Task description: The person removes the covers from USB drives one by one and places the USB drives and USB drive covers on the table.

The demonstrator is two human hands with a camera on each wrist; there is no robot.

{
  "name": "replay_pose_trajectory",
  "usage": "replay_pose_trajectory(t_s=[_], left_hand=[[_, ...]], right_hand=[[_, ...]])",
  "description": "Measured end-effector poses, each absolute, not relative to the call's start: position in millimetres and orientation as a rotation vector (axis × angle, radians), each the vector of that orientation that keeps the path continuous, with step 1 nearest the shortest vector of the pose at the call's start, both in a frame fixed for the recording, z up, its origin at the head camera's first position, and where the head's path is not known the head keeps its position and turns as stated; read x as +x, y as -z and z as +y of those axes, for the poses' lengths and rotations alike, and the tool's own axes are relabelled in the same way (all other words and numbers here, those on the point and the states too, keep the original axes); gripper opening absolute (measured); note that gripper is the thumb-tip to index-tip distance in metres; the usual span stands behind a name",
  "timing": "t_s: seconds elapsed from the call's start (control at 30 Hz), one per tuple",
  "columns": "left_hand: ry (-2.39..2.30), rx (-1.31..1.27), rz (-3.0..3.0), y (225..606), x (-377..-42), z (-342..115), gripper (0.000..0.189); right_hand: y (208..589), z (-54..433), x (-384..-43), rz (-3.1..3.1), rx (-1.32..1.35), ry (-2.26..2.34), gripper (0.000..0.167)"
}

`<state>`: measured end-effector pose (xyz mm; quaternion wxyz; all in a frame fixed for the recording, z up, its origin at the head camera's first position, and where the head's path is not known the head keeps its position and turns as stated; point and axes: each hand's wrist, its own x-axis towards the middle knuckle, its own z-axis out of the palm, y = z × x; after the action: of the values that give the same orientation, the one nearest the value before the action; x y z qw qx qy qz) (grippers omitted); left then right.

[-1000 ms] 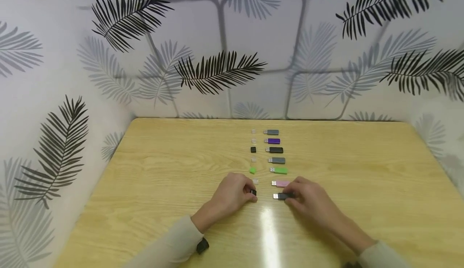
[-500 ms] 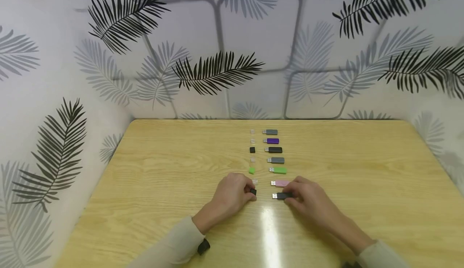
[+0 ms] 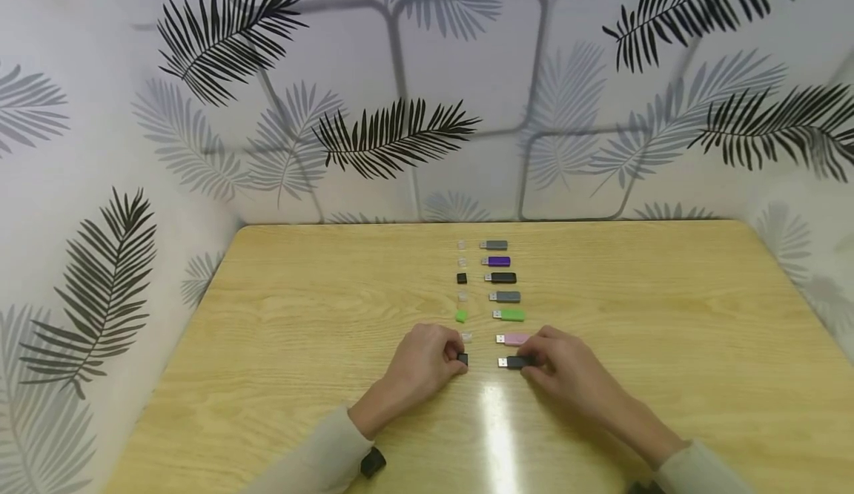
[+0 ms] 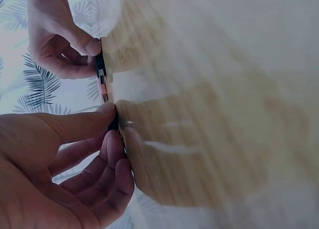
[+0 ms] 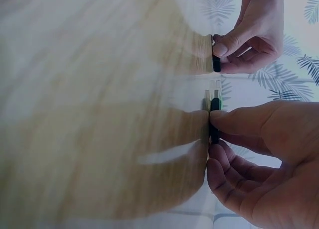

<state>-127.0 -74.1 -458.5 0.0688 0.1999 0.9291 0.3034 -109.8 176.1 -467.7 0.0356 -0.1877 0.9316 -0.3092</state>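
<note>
My left hand [image 3: 425, 357] pinches a small black USB stick cap [image 3: 463, 359] between thumb and finger, low over the table. Across a short gap, my right hand [image 3: 567, 364] pinches the rear of a black USB stick [image 3: 512, 362], its bare metal plug pointing left at the cap. The right wrist view shows the stick [image 5: 215, 120] between thumb and fingers at the table surface. Just beyond lies a pink USB stick [image 3: 512, 339], its right end hidden by my right hand, with a clear cap [image 3: 467, 337] to its left.
Farther back, a column of uncapped USB sticks continues: green [image 3: 510, 315], grey [image 3: 505, 297], black [image 3: 501, 277], purple [image 3: 497, 262] and another grey one [image 3: 494, 245]. Their caps, including a green cap [image 3: 461, 317] and a black cap [image 3: 462, 278], form a column to the left. A patterned wall stands behind the wooden table [image 3: 320, 286].
The head view has shifted slightly. Both hands keep their pinch on the cap and the stick, and the gap between the two looks nearly the same.
</note>
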Motion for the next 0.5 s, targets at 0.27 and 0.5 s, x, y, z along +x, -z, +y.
replay_pose_trajectory(t_s=[0.27, 0.5], left_hand=[[-0.979, 0.579, 2.738, 458, -129, -75, 0.011], [-1.069, 0.567, 2.704, 456, -133, -94, 0.012]], right_hand=[[469, 179, -111, 2.851, -0.56, 0.992, 0.023], [457, 202, -120, 2.911, -0.597, 1.099, 0.023]])
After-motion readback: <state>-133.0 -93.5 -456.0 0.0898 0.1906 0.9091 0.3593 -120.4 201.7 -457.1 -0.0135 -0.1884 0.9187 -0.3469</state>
